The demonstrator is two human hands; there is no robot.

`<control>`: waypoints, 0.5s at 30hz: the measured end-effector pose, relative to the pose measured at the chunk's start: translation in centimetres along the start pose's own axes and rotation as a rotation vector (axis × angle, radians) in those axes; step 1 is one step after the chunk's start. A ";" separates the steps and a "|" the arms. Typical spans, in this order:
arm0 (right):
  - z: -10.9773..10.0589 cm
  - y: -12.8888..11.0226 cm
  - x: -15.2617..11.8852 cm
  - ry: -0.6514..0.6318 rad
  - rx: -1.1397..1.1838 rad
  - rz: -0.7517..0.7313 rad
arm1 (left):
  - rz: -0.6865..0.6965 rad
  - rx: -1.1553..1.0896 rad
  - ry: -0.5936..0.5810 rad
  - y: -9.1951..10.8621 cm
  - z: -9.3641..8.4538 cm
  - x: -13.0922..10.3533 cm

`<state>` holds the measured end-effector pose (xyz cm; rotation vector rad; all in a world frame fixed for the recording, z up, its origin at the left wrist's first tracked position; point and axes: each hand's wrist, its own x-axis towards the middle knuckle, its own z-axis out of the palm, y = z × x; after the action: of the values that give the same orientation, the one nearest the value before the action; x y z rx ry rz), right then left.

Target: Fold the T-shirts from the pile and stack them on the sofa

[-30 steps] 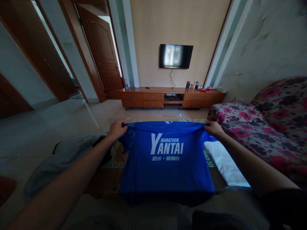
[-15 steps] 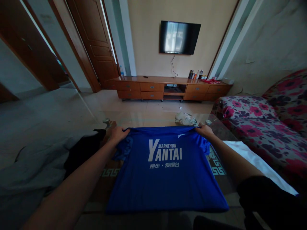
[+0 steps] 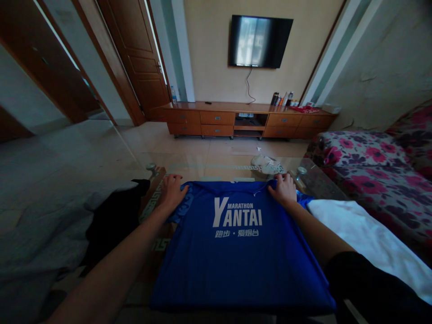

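A blue T-shirt (image 3: 238,265) with white "Yantai Marathon" lettering lies spread on the glass table (image 3: 189,168), its collar away from me. My left hand (image 3: 173,191) is at the shirt's left shoulder, fingers apart and thumb near the cloth. On the right shoulder rests my right hand (image 3: 284,189), its fingers spread and the thumb touching the fabric. The right sleeve lies partly behind that hand and forearm. Neither hand has cloth gripped between its fingers.
Grey and black clothes (image 3: 114,216) are heaped at the left. White cloth (image 3: 364,229) lies at the right, beside a flowered sofa (image 3: 378,180). A crumpled plastic bag (image 3: 266,164) shows near the table's far edge. Beyond stand a wooden TV cabinet (image 3: 218,118) and a wall television (image 3: 261,42).
Both hands have let go of the shirt's shoulders and their fingers have spread. The shirt has come down flat on the table. The view has shifted slightly.
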<state>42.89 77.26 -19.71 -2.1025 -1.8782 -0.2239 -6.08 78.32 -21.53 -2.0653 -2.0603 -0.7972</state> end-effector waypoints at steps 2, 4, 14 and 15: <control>0.1 -1.1 -0.3 -0.105 0.052 -0.260 | 0.207 -0.073 -0.138 1.9 -0.1 -0.2; 0.7 -2.3 -0.3 -0.257 0.131 -0.410 | 0.363 -0.197 -0.348 3.9 0.4 -0.1; 4.5 -5.0 -0.7 -0.136 0.149 -0.161 | 0.120 -0.181 -0.314 4.9 4.6 -0.2; 4.3 -5.1 -0.9 -0.131 0.137 -0.164 | 0.116 -0.153 -0.309 4.7 4.4 -0.4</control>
<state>37.38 78.34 -23.41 -1.9170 -2.0800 0.0077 -0.32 79.52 -24.14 -2.5055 -2.0534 -0.6725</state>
